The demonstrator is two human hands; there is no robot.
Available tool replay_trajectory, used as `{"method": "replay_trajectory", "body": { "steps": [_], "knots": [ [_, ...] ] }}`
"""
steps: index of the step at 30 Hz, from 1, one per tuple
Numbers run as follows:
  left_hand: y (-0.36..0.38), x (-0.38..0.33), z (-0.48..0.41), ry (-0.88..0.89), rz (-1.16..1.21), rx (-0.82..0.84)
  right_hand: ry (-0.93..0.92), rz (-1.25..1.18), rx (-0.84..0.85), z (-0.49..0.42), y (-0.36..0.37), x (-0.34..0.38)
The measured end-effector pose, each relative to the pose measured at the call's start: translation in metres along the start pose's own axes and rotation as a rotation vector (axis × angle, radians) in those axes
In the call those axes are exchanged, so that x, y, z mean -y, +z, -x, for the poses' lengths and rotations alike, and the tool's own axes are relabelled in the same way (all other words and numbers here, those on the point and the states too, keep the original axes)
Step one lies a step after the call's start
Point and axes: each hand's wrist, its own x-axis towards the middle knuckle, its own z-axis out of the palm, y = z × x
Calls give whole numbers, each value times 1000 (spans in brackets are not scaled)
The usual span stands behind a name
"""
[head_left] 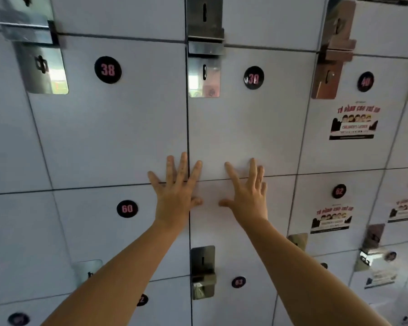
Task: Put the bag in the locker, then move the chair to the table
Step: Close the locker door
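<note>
Reaching forward with bare arms, the left hand (176,189) and right hand (246,191) lay flat and spread, gripping nothing, against shut locker doors (243,128). Left fingers crossed the seam between 38 (108,69), 39 (253,77) and 60 (127,208). Metal latches (204,77) and stickers (353,122) dotted the grey wall. No bag or chair showed.

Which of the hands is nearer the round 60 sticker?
Left. The left hand lies flat on the locker doors just right of and slightly above the 60 sticker. The right hand is flat too, farther right, beyond the left hand.
</note>
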Motion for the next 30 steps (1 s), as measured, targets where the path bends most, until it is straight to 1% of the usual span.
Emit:
{"method": "replay_trajectory", "body": {
  "steps": [4,7,12,16,21,28,30],
  "knots": [
    [-14,-1,1,5,0,62,-7,19,37,4,-11,3],
    [-26,-1,4,-28,23,141,-13,0,47,4,-21,3],
    [-44,1,15,-47,54,217,-69,-85,-16,5,-38,10],
    [-71,8,26,-135,113,191,-147,-167,-36,6,-54,25],
    [-100,35,46,-216,61,164,-251,-287,-69,8,-67,55],
    [-158,100,83,-348,25,134,-343,-436,-68,21,-88,131],
    [-182,125,100,-392,14,118,-385,-483,-70,29,-95,165]
  ]
}}
